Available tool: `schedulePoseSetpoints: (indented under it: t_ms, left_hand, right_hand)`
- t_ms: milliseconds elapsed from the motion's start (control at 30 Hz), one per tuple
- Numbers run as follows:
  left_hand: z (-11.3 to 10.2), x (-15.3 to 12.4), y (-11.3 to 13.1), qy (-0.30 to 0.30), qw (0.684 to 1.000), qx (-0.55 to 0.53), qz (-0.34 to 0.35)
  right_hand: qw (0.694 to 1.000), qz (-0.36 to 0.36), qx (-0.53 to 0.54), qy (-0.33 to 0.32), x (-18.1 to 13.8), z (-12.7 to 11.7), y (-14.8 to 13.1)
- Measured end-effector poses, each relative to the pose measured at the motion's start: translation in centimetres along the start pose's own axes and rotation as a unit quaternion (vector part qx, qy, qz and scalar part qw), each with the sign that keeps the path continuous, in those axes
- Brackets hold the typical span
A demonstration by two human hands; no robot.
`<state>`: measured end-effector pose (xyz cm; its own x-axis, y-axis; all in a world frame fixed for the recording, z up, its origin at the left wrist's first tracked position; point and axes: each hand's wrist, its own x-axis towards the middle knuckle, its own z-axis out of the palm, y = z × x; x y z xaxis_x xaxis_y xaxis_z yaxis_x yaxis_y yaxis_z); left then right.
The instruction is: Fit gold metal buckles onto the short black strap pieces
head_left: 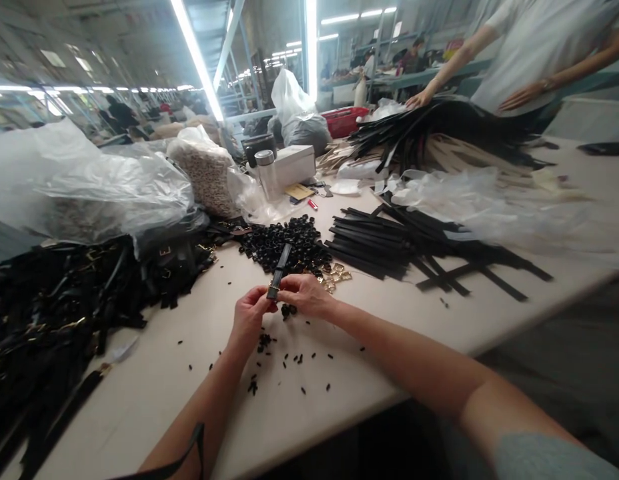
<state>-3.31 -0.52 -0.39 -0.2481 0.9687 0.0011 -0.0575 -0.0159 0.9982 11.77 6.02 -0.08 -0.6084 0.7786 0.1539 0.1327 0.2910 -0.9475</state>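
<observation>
My left hand (250,313) and my right hand (306,294) meet above the pale table (154,373), both pinched on the lower end of a short black strap (279,270) that points up and away. A gold buckle shows at the strap's end between my fingers. Just beyond lie a heap of small black loops (289,243) and a few gold buckles (334,275). Tiny black punched bits (284,360) are scattered on the table under my hands.
A big pile of finished black straps (64,300) fills the left. Loose black strips (389,243) lie to the right. Plastic bags (99,180), a white box (294,163) and a flask (266,173) stand behind. Another person (534,53) leans over stacked strips (439,130) at the far right.
</observation>
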Motion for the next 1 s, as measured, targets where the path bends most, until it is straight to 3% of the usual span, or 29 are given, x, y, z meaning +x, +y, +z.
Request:
schedulePoseSetpoints:
  t_ms: [167, 367, 533, 633, 733, 833, 1000]
  left_hand:
    - [0.4, -0.1, 0.1, 0.011, 0.999, 0.031, 0.024]
    - [0.8, -0.3, -0.1, 0.039, 0.992, 0.094, 0.069]
    - [0.5, -0.1, -0.3, 0.005, 0.989, 0.119, 0.087]
    - [-0.3, 0.4, 0.0, 0.0, 0.992, 0.106, 0.074]
    - [-1.6, 1.1, 0.3, 0.044, 0.989, 0.121, 0.075]
    - [-2.6, 1.5, 0.4, 0.056, 0.982, 0.16, 0.078]
    - [-2.0, 0.6, 0.7, -0.088, 0.941, 0.302, 0.126]
  right_hand:
    - [0.982, 0.019, 0.188, 0.018, 0.1, 0.8, -0.2]
    - [0.967, 0.022, 0.248, 0.051, 0.0, 1.5, 0.1]
    - [0.953, 0.045, 0.294, 0.051, 0.2, 1.0, -0.1]
    - [0.966, 0.036, 0.245, 0.072, 0.6, 0.2, -0.2]
    - [0.98, 0.028, 0.172, 0.101, 0.9, -0.7, 0.0]
    - [0.988, 0.04, 0.125, 0.08, 1.2, -1.3, 0.3]
    - [0.997, 0.03, -0.001, 0.075, 1.4, -2.2, 0.5]
